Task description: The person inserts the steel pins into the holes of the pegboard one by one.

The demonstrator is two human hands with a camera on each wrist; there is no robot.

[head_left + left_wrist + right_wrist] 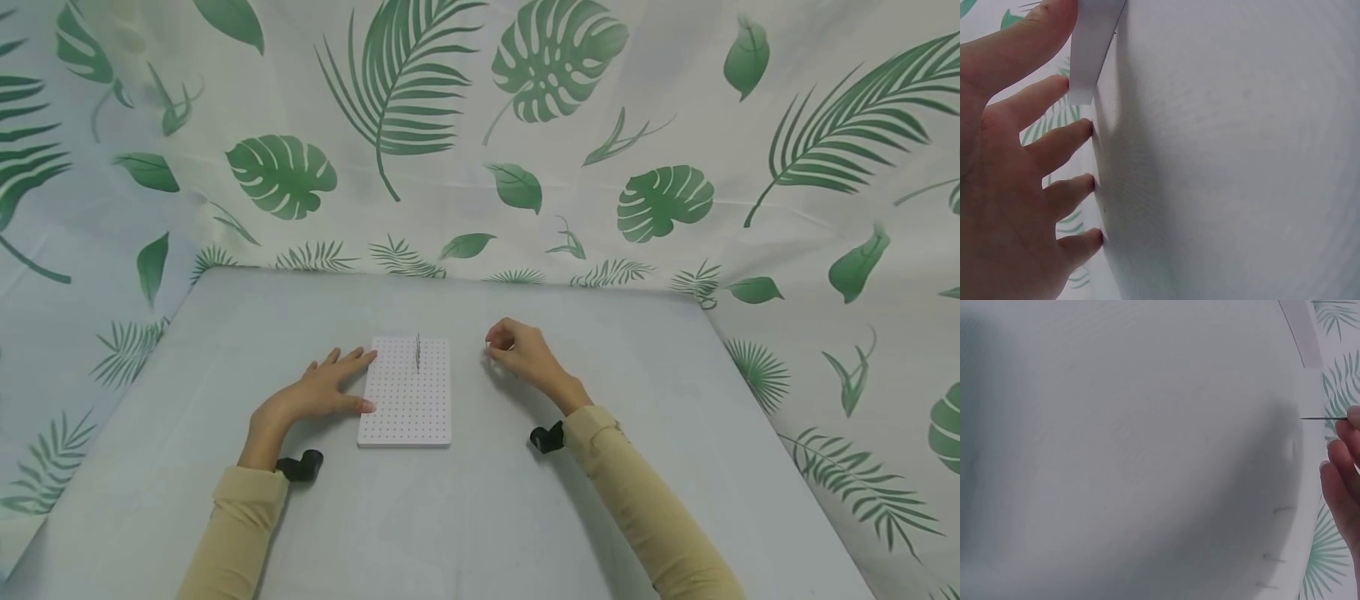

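A white perforated board (405,412) lies on the table, and several thin metal pins (417,354) stand in a row in its upper part. My left hand (315,394) is spread at the board's left side, thumb and index finger touching its edge, the other fingertips on the tabletop in the left wrist view. To the right of the board, my right hand (525,354) pinches a thin dark pin (1324,418) between thumb and fingertips. The pin points away from the fingers, apart from the board. Several more pins (1284,510) lie on the table below that hand.
The grey-white tabletop (510,517) reaches back to a leaf-printed cloth (442,225) hanging behind and along both sides. A small black camera is on each wrist, the left camera (303,467) and the right camera (546,438).
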